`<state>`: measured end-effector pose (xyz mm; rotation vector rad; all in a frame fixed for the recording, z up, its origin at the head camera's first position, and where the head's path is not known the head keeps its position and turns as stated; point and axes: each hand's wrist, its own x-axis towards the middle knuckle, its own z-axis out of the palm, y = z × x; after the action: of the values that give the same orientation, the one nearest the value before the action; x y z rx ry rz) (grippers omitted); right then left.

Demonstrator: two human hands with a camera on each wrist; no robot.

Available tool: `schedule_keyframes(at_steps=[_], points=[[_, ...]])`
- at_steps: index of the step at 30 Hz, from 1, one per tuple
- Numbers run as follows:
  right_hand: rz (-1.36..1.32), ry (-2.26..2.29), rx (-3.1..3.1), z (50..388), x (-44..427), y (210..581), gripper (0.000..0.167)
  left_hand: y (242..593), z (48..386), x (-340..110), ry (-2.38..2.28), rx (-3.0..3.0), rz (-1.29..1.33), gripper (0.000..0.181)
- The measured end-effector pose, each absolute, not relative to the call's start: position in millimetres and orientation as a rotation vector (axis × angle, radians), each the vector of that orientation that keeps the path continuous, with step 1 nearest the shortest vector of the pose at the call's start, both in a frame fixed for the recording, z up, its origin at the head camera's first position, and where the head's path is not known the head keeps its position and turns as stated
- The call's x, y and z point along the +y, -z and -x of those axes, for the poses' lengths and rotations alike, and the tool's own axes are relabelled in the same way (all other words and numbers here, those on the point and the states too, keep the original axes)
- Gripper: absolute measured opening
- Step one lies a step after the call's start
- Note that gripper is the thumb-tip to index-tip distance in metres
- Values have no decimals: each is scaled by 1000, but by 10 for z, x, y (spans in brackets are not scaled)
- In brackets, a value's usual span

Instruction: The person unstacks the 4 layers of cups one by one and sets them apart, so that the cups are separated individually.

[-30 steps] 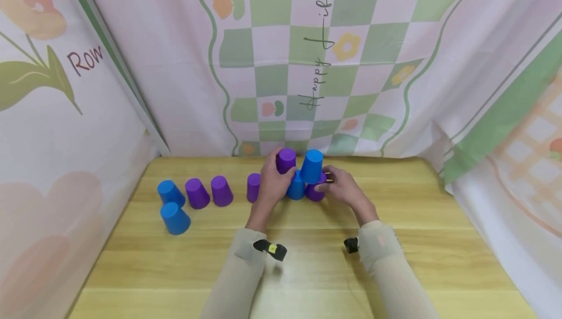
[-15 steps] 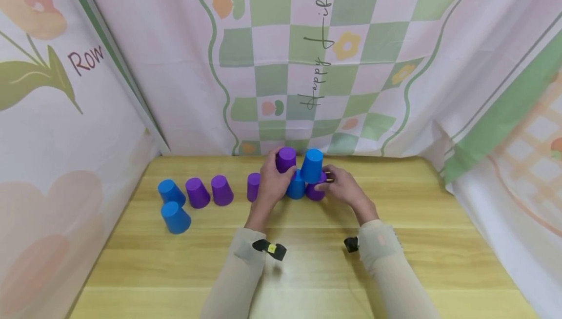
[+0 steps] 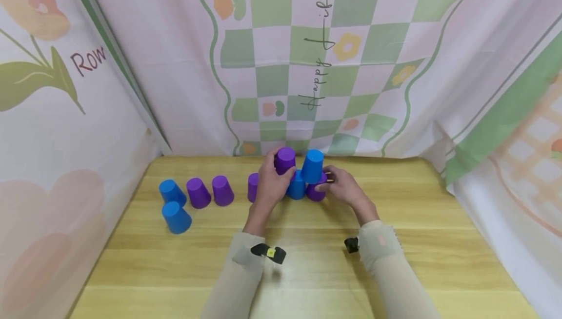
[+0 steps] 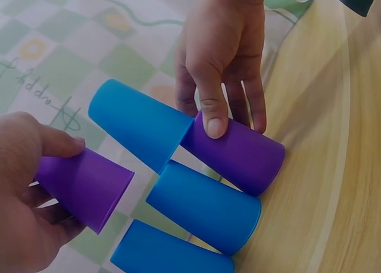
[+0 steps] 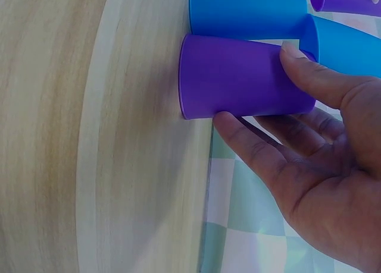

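Observation:
My left hand [image 3: 273, 182] grips an upside-down purple cup [image 3: 286, 159] and holds it raised, with a gap below it in the left wrist view. Beneath are a blue cup [image 3: 296, 186] and a second blue cup [image 4: 166, 252], which my hand hides in the head view. At the right end of this row stands a purple cup [image 5: 244, 77]; the thumb and fingers of my right hand [image 3: 344, 189] hold it near its narrow end. Another blue cup [image 3: 312, 165] rests upside down across that purple cup and the blue one beside it.
Left of the row stands a purple cup [image 3: 252, 187], partly behind my left hand. Farther left are two purple cups [image 3: 223, 191] and two blue cups [image 3: 177, 218], all upside down on the wooden table [image 3: 316, 270]. A checked curtain [image 3: 307, 80] hangs behind the table.
My left hand, with its purple cup, has shifted very slightly left. My right hand and the other cups stay where they were.

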<state>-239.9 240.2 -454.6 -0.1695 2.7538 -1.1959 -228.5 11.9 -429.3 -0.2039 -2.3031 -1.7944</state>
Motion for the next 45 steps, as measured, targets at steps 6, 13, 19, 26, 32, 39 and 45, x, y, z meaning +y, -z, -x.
schedule_keyframes(at_steps=[6,13,19,26,32,39,45], points=[[162,1191,2759,2394,2407,4554,55,4260,2204,73,1827,-2270,213,62],[169,1193,2752,2397,2406,4547,56,4247,2089,7,1828,-2231,200,62],[163,1201,2743,2400,2406,4570,56,4262,1962,-124,1815,-2225,188,64],[168,1189,2742,2394,2413,4569,57,4375,1814,-351,1807,-2195,128,60],[168,1193,2732,2400,2421,4564,56,4416,1773,-484,1783,-2189,110,61],[168,1192,2728,2398,2425,4568,56,4410,1746,-572,1792,-2210,55,63],[175,1191,2734,2403,2422,4556,56,4408,1724,-640,1784,-2200,22,66]])
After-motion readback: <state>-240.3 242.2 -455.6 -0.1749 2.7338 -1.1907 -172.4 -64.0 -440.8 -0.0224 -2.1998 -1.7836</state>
